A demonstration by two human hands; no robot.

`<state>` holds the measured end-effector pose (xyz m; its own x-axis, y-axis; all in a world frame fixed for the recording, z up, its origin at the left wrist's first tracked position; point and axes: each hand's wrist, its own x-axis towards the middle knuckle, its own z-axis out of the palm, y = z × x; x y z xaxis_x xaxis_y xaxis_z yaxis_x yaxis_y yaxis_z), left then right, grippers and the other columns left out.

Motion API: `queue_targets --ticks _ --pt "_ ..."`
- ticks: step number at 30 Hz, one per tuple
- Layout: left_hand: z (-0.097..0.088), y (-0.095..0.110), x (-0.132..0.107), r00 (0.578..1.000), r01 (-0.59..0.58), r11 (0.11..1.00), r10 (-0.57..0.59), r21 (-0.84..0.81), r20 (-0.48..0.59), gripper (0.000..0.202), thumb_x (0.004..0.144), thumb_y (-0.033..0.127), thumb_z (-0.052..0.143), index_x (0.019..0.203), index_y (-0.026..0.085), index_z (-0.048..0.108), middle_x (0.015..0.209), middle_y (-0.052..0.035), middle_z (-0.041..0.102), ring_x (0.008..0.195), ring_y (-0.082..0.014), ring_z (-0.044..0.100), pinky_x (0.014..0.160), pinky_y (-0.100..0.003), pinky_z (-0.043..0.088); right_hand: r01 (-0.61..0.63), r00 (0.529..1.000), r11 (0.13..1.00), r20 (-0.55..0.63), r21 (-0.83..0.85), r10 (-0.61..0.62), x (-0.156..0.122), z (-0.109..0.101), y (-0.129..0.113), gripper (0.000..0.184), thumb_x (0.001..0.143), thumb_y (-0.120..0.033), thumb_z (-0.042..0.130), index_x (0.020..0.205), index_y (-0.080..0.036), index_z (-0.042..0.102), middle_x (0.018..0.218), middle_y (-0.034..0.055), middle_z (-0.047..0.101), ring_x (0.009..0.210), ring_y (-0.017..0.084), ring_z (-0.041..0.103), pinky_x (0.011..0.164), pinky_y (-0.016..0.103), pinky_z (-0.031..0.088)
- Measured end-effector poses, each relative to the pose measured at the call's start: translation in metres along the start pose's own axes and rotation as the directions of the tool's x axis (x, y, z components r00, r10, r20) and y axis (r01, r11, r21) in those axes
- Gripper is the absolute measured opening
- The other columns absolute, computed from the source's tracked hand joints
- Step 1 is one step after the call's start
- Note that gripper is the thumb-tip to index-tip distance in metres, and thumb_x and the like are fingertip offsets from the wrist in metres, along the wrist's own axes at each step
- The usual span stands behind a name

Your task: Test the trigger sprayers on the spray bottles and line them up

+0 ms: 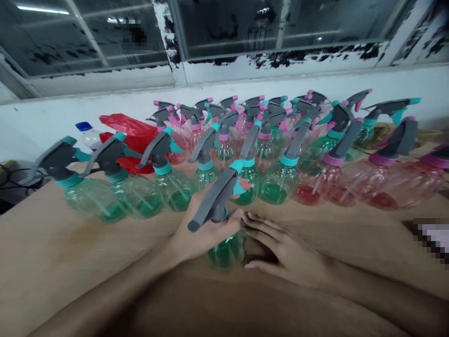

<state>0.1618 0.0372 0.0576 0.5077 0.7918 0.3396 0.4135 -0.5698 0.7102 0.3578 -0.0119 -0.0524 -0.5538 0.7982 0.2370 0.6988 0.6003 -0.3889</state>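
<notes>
A green clear spray bottle (226,250) with a grey trigger head and teal collar stands on the wooden table (70,252) in front of me. My left hand (199,234) is wrapped round its neck just under the head, with a finger near the teal trigger. My right hand (280,252) lies beside the bottle's right flank, fingers stretched out and touching its body.
Behind stand several green bottles (171,187) and several pink bottles (329,180) in rows up to the white wall. A red plastic bag (129,128) and a blue-capped white bottle (89,135) lie at the back left. Black cables (14,180) hang off the table's left edge.
</notes>
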Motion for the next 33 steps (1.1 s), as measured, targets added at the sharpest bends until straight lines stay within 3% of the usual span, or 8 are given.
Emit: queue_targets --ticks 8,15,25,33 --pt "0.009 -0.007 -0.005 0.987 -0.158 0.985 0.158 -0.069 -0.011 0.045 0.071 0.014 0.058 0.115 0.024 0.057 0.117 -0.0059 0.065 0.084 -0.0192 0.069 0.075 -0.029 0.057 0.007 1.000 1.000 -0.012 0.010 -0.007 0.001 -0.001 0.000 0.067 0.084 -0.054 0.052 0.135 -0.012 0.043 0.141 0.0122 0.043 0.133 0.026 0.033 0.108 0.046 0.032" --pt "0.009 -0.003 -0.004 0.991 -0.131 0.981 0.132 -0.141 -0.005 0.043 0.070 0.011 0.059 0.113 0.017 0.056 0.118 -0.0128 0.064 0.082 -0.0191 0.071 0.072 -0.028 0.058 0.008 1.000 1.000 0.000 -0.020 -0.008 0.001 0.000 0.000 0.068 0.084 -0.056 0.050 0.135 -0.011 0.043 0.143 0.0109 0.042 0.135 0.024 0.031 0.110 0.043 0.031" --pt "0.009 -0.006 -0.004 0.989 -0.150 0.977 0.149 -0.154 -0.017 0.048 0.069 0.010 0.060 0.115 0.023 0.058 0.118 -0.0090 0.065 0.082 -0.0190 0.070 0.071 -0.029 0.059 0.007 1.000 1.000 -0.006 -0.023 -0.007 0.001 -0.002 -0.001 0.067 0.084 -0.055 0.052 0.135 -0.012 0.043 0.142 0.0116 0.042 0.134 0.025 0.032 0.109 0.044 0.032" --pt "0.011 -0.005 -0.003 0.992 -0.129 0.978 0.128 -0.165 -0.015 0.045 0.070 0.011 0.059 0.114 0.021 0.058 0.117 -0.0094 0.065 0.082 -0.0186 0.070 0.073 -0.029 0.058 0.017 1.000 1.000 -0.009 -0.008 -0.017 0.001 -0.001 0.000 0.067 0.084 -0.055 0.051 0.135 -0.012 0.043 0.142 0.0115 0.042 0.134 0.025 0.032 0.109 0.044 0.031"
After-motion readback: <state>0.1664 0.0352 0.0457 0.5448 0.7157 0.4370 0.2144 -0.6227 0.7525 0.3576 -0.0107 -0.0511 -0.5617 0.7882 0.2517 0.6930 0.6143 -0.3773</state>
